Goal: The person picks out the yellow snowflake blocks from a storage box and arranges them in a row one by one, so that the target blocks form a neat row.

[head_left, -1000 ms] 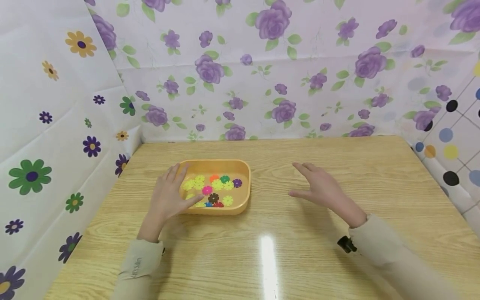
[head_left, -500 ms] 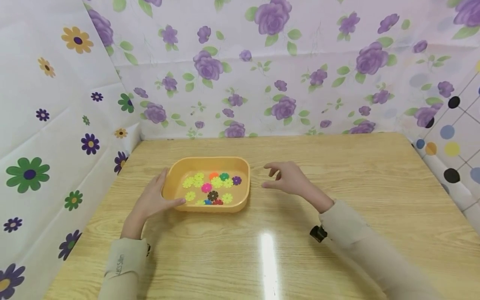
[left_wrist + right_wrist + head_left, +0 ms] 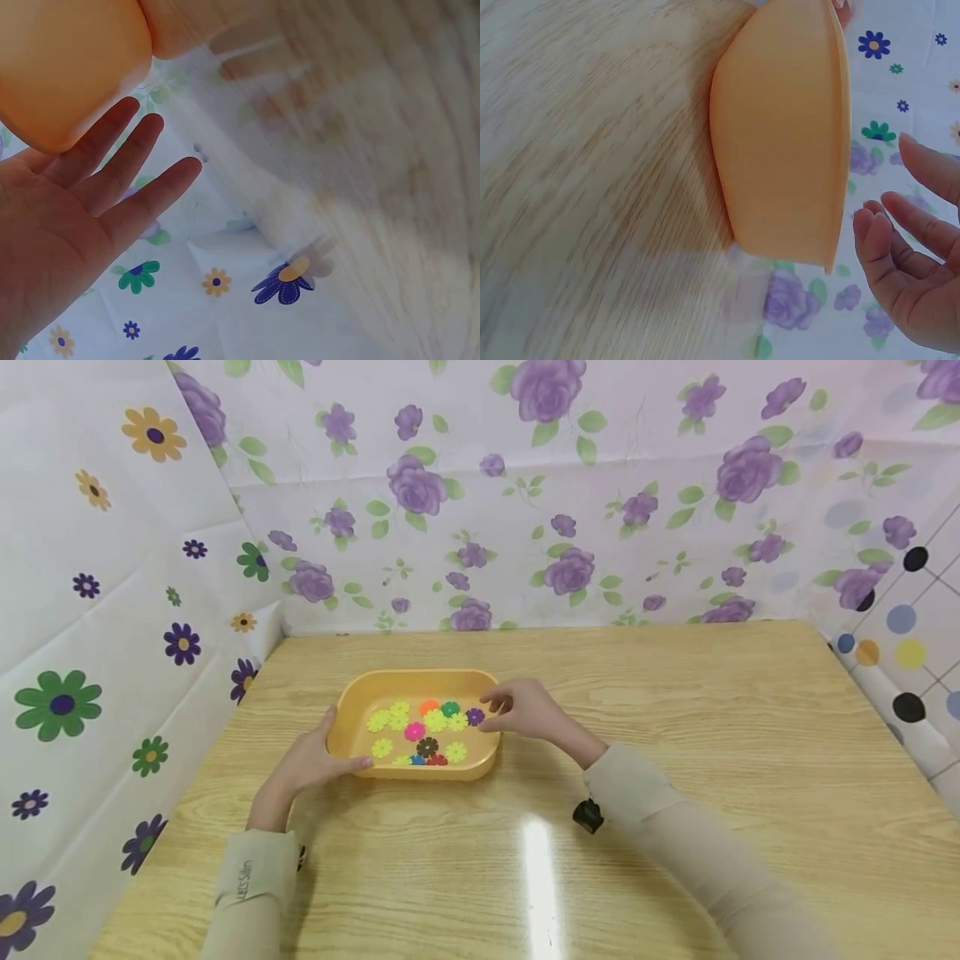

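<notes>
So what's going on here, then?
A person has both bare hands at an orange plastic basin on a wood-grain table. In it lie small flower-shaped pieces, mostly yellow, with a few other colours. The left hand rests against the basin's left end, thumb at the near rim. The right hand is over the right rim, close to the purple piece; I can see nothing held in it.

Enclosed indoor nook, room type unclear: yellowish wood-grain rectangular counter (image 3: 705, 702); white purple-rose-printed back covering (image 3: 495, 535); white daisy-printed side covering (image 3: 112, 652); white dotted grid-lined covering (image 3: 926, 631).
</notes>
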`<state>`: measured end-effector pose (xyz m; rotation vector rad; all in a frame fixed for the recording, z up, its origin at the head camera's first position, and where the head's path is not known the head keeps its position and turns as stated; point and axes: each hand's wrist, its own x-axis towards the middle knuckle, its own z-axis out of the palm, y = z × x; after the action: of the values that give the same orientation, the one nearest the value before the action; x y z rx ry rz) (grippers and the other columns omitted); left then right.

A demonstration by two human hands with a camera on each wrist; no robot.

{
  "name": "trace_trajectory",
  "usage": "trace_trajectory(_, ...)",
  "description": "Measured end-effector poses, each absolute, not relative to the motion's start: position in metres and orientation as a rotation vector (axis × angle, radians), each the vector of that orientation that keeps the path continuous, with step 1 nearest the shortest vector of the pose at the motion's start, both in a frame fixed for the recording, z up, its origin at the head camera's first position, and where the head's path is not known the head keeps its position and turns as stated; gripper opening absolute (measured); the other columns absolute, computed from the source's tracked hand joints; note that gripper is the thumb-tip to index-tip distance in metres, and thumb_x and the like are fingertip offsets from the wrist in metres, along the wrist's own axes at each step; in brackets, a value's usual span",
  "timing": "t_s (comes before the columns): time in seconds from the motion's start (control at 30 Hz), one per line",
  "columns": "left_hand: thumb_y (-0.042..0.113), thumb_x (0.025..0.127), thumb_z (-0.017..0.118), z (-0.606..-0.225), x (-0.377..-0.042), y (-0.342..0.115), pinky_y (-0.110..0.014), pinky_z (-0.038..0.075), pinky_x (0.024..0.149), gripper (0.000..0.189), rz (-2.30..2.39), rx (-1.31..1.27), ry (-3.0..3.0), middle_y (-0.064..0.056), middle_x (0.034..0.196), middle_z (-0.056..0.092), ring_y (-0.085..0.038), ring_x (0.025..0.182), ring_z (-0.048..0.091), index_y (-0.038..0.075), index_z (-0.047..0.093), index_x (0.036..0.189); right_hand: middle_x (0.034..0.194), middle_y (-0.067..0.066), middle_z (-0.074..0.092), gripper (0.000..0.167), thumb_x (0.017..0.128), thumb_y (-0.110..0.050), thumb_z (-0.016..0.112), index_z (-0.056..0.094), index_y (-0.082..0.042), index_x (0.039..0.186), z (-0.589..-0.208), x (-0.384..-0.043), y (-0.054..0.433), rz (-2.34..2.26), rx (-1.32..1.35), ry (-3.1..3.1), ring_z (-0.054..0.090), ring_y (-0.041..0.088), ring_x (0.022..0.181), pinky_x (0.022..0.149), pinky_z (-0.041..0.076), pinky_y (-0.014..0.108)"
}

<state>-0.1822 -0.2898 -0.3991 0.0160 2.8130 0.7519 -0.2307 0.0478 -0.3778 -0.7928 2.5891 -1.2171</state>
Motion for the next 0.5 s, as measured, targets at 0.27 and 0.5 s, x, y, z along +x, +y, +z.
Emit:
trace_trajectory(0.27,0.055,0.072,0.068,-0.397,-0.183,-0.288,-0.056,0.025,0.1,0.116,0.768,0.0,2.788,-0.035,0.142,0.016,-0.047,0.127,0.025,-0.003,-0.003,0.143,0.086,0.01,0.066,0.033,0.072,-0.009,0.077,0.068,0.0,0.102,-0.382,-0.242,0.02,-1.188,-0.851,2.455,0.058,0.014,0.076,0.068,0.047,0.022)
trace_trajectory(0.5,0.055,0.072,0.068,-0.398,-0.183,-0.289,-0.057,0.023,0.101,0.116,0.788,-0.016,2.773,-0.033,0.143,0.013,-0.047,0.128,0.023,-0.001,-0.004,0.143,0.085,0.014,0.064,0.031,0.072,0.0,0.075,0.068,0.002,0.101,-0.383,-0.255,0.001,-1.029,-0.828,2.338,0.054,0.012,0.067,0.059,0.047,0.022)
